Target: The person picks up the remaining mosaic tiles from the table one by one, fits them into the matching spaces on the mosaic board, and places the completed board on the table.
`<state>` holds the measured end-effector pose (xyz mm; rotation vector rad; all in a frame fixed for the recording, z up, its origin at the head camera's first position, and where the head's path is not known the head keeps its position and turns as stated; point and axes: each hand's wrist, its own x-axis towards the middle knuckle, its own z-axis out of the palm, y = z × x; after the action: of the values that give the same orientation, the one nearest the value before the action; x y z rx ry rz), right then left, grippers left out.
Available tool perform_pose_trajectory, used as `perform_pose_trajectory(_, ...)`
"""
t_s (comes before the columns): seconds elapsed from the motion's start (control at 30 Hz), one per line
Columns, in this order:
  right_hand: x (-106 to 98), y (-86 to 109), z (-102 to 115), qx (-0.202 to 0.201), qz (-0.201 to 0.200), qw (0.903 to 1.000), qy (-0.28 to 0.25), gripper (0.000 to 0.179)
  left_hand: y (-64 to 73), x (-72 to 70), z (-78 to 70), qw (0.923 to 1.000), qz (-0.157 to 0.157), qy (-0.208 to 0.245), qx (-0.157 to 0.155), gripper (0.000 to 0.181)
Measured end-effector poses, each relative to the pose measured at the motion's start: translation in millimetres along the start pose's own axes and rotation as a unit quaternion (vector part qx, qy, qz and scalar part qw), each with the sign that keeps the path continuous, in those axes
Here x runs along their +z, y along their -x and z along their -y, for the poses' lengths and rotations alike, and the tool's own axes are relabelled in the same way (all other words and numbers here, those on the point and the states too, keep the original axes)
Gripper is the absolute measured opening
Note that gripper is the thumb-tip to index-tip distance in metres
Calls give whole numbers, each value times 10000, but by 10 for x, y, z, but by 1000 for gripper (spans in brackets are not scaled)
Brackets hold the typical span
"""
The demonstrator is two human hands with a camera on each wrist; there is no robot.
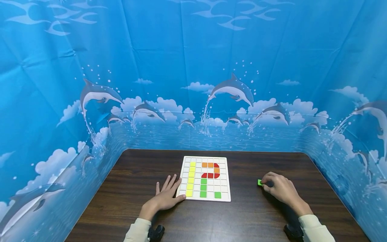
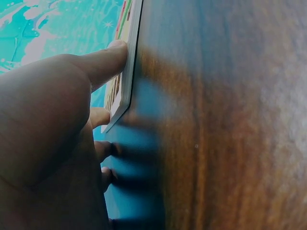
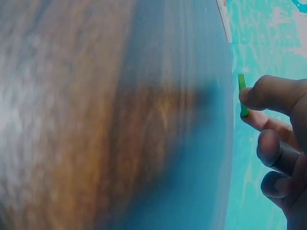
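Observation:
A white grid board (image 1: 223, 168) lies flat on the table, bearing a yellow column of square tiles (image 1: 190, 179), a shape of orange and red tiles (image 1: 210, 175), a short green column (image 1: 203, 188) and a separate green tile (image 1: 217, 195). My left hand (image 1: 166, 197) rests at the board's near left corner, fingers spread, thumb on its edge; the left wrist view shows the thumb (image 2: 108, 62) touching the rim. To the right of the board, my right hand (image 1: 281, 188) pinches a green square tile (image 3: 243, 96) between thumb and index finger, above the table.
The dark wooden table (image 1: 211, 222) has rounded far corners. A blue curtain (image 1: 157, 67) printed with dolphins, clouds and waves surrounds it on the far side and both flanks.

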<state>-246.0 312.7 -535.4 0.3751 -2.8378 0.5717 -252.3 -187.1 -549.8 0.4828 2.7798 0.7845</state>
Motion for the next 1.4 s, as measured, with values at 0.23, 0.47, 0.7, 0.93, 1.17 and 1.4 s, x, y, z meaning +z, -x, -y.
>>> perform_pose_trajectory(0.23, 6, -20, 57, -47, -56, 10000, 6, 12, -17, 18, 8, 9999, -51, -72, -70, 89)
perform_pose_trajectory(0.47, 11, -45, 131, -138, -101, 9999, 11, 12, -3, -20, -59, 9996, 54, -153, -212, 88)
perform_pose_trajectory(0.7, 34, -94, 250, -331, -198, 9992, -66, 12, -5, -20, -22, 10000, -9, 3, -43, 92)
perform_pose_trajectory(0.93, 63, -126, 390, -429, -228, 9987, -133, 12, -9, 33, 22, 9999, -78, 12, 67, 91)
perform_pose_trajectory(1.17, 100, -170, 541, -447, -221, 9985, -240, 11, -25, 25, 23, 10000, -61, 14, 35, 91)
perform_pose_trajectory(1.4, 155, -201, 685, -607, -205, 9975, -295, 10, -24, 40, 31, 9999, -119, -37, -20, 92)
